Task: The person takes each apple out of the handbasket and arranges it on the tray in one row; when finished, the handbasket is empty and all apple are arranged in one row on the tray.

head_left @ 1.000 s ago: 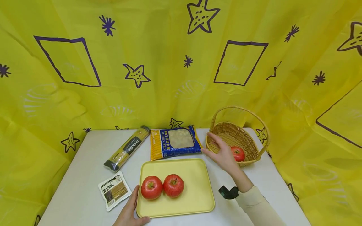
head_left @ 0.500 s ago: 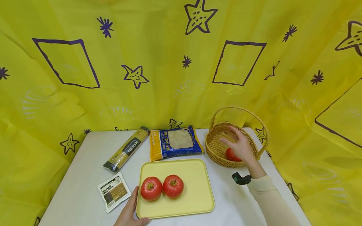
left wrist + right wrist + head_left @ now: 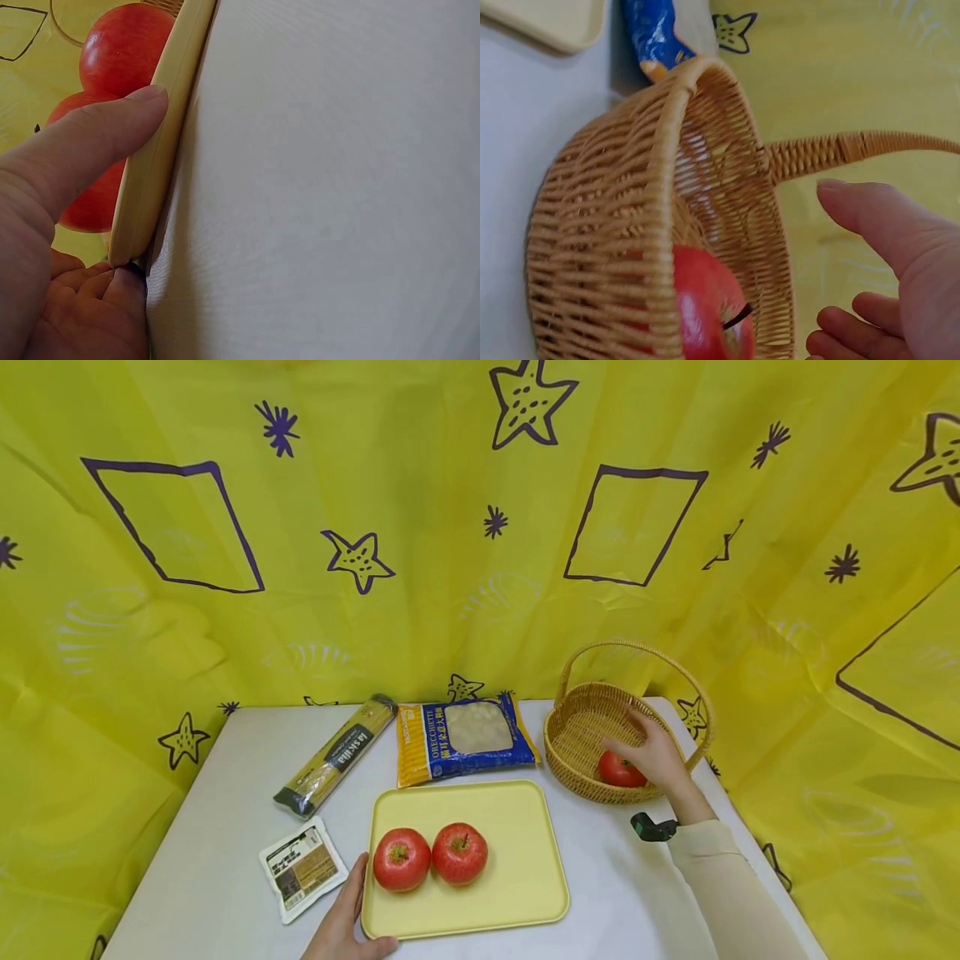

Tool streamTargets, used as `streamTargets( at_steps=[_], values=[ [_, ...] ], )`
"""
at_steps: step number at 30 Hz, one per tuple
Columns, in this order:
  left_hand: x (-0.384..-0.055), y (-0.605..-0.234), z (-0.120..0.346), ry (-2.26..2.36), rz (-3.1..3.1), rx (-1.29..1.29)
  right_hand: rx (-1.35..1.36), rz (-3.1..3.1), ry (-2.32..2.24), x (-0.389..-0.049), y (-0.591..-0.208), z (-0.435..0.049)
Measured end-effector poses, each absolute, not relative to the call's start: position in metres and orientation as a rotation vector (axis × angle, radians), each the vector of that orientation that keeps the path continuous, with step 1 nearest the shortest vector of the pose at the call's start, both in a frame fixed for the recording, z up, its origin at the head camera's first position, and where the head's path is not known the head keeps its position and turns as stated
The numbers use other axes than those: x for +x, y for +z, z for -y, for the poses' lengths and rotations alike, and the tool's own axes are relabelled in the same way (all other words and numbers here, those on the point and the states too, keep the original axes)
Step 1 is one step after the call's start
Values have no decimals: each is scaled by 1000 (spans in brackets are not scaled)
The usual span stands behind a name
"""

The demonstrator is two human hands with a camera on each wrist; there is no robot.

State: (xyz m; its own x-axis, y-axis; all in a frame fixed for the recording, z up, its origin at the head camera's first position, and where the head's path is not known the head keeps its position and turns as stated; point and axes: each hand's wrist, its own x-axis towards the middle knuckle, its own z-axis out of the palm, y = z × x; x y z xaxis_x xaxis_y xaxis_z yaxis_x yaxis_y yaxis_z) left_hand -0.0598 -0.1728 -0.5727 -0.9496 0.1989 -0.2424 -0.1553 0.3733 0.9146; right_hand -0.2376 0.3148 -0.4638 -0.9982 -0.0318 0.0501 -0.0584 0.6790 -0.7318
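Observation:
My left hand holds the near left corner of a pale yellow tray, its thumb along the front edge and its fingers at the left side. On the tray sit two red apples, the left apple and the right apple, side by side. A third red apple lies in a wicker basket with a tall handle. Over the basket's right side hovers my right hand, thumb and fingers spread, near that apple; nothing is in its grasp.
A blue and yellow orecchiette bag lies behind the tray, left of the basket. Further left are a long spaghetti pack and a small white-edged packet. A yellow patterned curtain stands behind the white table.
My right hand has moved right, from the basket's left rim across to above the apple inside it. My left hand stays at the tray corner.

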Motion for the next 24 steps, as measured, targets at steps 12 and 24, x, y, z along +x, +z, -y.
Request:
streamTargets(
  at_steps=[12,24],
  values=[
    [-60,-574,173,1617,-2314,54,15,3072,1029,-238,-476,-329],
    [-60,-574,173,1614,-2319,74,-16,3210,983,-236,-481,-335]
  ],
)
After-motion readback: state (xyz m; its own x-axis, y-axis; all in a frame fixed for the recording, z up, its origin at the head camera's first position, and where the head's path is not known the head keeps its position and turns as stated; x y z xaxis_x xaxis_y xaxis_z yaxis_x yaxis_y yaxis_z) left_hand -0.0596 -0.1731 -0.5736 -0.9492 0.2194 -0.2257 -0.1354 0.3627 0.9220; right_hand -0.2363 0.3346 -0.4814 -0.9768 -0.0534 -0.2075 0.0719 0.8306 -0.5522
